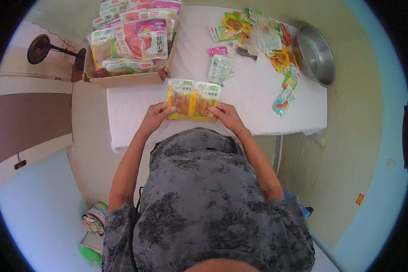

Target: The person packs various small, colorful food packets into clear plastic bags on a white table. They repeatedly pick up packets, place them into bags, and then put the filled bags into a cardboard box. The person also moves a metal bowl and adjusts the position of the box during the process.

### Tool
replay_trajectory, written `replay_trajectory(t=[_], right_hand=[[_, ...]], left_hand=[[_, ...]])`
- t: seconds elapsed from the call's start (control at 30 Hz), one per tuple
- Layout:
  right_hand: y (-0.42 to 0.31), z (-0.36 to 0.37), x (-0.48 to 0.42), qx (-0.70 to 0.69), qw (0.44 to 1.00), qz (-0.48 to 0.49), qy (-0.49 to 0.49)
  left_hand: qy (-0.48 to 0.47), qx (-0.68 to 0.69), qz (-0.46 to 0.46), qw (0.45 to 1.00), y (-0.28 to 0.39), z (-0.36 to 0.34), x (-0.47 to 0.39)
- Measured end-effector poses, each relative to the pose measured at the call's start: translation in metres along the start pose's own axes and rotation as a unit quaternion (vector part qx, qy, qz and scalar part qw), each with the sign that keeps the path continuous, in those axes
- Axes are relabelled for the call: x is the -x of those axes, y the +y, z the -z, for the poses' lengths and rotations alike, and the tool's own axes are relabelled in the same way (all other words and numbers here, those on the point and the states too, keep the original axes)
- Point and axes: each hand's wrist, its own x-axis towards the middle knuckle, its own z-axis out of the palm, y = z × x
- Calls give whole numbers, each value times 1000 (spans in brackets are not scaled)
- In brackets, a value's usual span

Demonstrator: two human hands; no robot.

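Observation:
Two yellow-and-clear plastic food packets [192, 98], side by side, are held up at the front edge of the table. Brownish food shows through their windows, and printing covers their white tops. My left hand [158, 115] pinches the left packet at its lower left side, thumb on the front. At the opposite side, my right hand [226, 115] grips the right packet the same way. Whether the two packets are joined or only overlap, I cannot tell. Just beyond them lies a whitish packet [219, 69], printed side up, partly over a purple-topped packet [218, 51].
A cardboard box [129, 81] heaped with food packets stands at the back left of the white-covered table [136, 108]. Mixed packets [278, 61] are scattered at the right, beside a metal basin [312, 54]. A teal packet [284, 102] lies nearer the front. A wall borders the right side.

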Motion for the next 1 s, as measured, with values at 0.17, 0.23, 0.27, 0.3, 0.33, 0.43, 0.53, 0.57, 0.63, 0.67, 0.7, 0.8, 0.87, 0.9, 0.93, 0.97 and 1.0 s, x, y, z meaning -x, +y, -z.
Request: replay_trajectory(t=[0.17,0.23,0.27,0.3,0.33,0.43,0.53,0.57,0.63,0.67,0.7,0.8,0.87,0.9,0.93,0.97,1.0], right_hand=[[-37,1,1,20,999,-32,3],[-48,-2,3,39,999,-19,2],[-53,-4,4,48,999,-10,0],[-58,-6,4,56,998,-10,-5],[-61,-7,6,63,998,-13,-8],[-82,-22,7,40,999,0,-16],[-93,-34,-1,24,999,21,-19],[-96,-38,-6,22,999,28,-20],[-113,-49,-15,47,996,74,-22],[-123,-55,-19,58,993,96,-22],[-133,-61,-26,60,992,105,-21],[-163,-79,-49,73,988,136,-8],[-184,-85,-69,101,981,162,23],[-191,-89,-81,97,979,175,27],[-199,-91,-93,95,977,187,36],[-206,-92,-104,92,975,199,45],[-209,-95,-115,108,973,198,46]], left_hand=[[2,93,16,995,30,14,20],[20,125,-6,992,30,17,30],[30,63,-5,998,32,20,36],[28,77,-15,997,34,22,39],[25,91,-24,995,34,22,43],[62,94,-95,989,37,29,50],[121,57,-147,980,58,43,58],[131,27,-153,979,61,54,60],[154,-9,-171,973,67,73,61],[167,-15,-185,968,70,83,59],[179,-21,-199,963,75,93,55],[214,-94,-244,941,104,134,37],[230,-122,-249,933,126,158,22],[244,-133,-227,933,138,166,15],[248,-140,-241,928,144,176,5],[251,-148,-255,922,150,185,-6],[254,-157,-268,916,154,194,-16]])
